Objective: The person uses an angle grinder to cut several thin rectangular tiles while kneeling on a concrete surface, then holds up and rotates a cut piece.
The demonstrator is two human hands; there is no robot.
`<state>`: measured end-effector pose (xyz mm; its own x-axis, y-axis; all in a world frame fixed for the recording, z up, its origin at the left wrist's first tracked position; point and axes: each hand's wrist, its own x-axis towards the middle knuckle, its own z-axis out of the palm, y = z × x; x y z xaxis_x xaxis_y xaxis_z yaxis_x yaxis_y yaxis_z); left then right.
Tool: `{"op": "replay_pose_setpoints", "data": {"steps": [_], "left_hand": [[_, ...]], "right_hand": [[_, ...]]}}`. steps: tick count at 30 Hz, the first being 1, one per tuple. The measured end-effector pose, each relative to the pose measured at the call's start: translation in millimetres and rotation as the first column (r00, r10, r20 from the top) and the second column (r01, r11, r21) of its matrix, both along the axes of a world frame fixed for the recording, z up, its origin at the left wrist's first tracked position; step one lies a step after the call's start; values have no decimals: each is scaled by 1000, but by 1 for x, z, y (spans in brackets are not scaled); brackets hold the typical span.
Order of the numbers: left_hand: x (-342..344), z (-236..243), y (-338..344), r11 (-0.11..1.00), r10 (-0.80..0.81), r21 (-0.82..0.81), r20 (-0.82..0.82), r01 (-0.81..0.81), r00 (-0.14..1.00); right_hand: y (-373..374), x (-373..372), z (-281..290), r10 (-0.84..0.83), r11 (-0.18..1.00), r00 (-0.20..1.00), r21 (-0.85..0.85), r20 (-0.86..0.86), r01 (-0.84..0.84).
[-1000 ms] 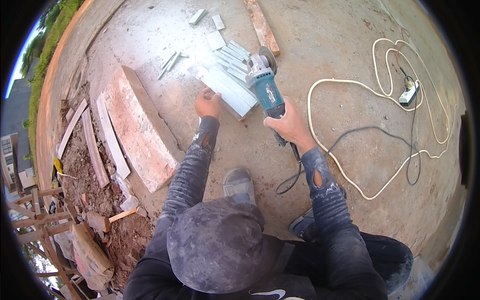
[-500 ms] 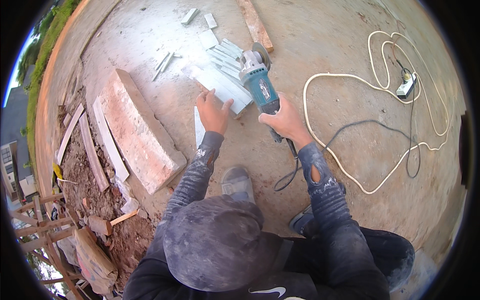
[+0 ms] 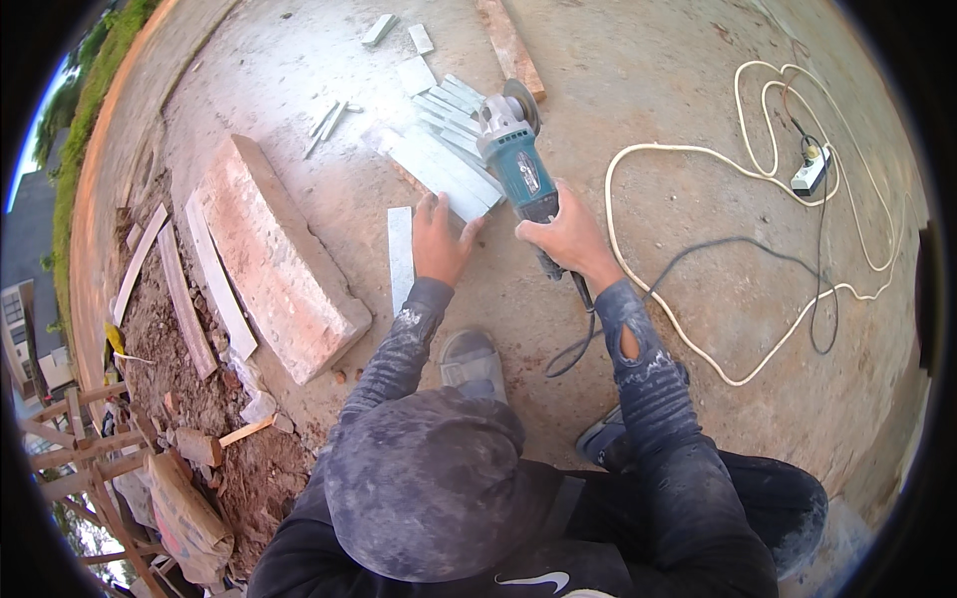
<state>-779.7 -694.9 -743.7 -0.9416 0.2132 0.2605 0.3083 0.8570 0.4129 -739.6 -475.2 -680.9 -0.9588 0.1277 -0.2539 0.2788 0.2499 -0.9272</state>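
Observation:
My right hand (image 3: pixel 568 234) is wrapped round the rear body of a teal angle grinder (image 3: pixel 521 164), its grey head and disc (image 3: pixel 521 105) pointing away from me. The disc sits just right of a stack of thin grey stone strips (image 3: pixel 454 105). My left hand (image 3: pixel 444 239) is at the near edge of a larger grey stone slab (image 3: pixel 447 171), thumb spread from the fingers, fingertips at the slab's edge. A separate narrow grey strip (image 3: pixel 400 254) lies left of that hand. Whether the disc is spinning cannot be made out.
A thick reddish-white block (image 3: pixel 269 264) lies at left, beside long thin strips (image 3: pixel 221 274) on rubble. A wooden plank (image 3: pixel 510 50) is beyond the grinder. Small offcuts (image 3: pixel 379 30) lie on the dusty ground. A cream cable (image 3: pixel 688 149) loops at right to a white power strip (image 3: pixel 810 171).
My left hand has moved down and slightly right along the slab, uncovering more of the narrow strip. The grinder and my right hand stay almost where they were.

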Motion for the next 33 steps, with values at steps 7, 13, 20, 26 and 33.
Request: {"op": "replay_pose_setpoints", "data": {"steps": [7, 13, 20, 26, 33], "left_hand": [[-38, -12, -29, 942, 206, 207, 266, -264, 942], [-33, -7, -5, 921, 277, 239, 156, -309, 948], [-40, -2, -34, 980, -14, -201, -53, 3, 999], [-40, -1, -36, 991, -58, -122, -66, 50, 996], [-36, 2, -35, 999, -52, 6, 78, 52, 996]], "right_hand": [[-10, -4, 3, 4, 1000, 999, -8, -35, -4], [-5, -2, 1, 22, 999, 1000, 47, 11, -23], [-14, -6, 2, 43, 999, 999, 17, 8, -43], [-24, -24, 9, 160, 982, 987, 94, 28, -162], [-60, -58, 15, 287, 923, 954, 239, 92, -301]]}}
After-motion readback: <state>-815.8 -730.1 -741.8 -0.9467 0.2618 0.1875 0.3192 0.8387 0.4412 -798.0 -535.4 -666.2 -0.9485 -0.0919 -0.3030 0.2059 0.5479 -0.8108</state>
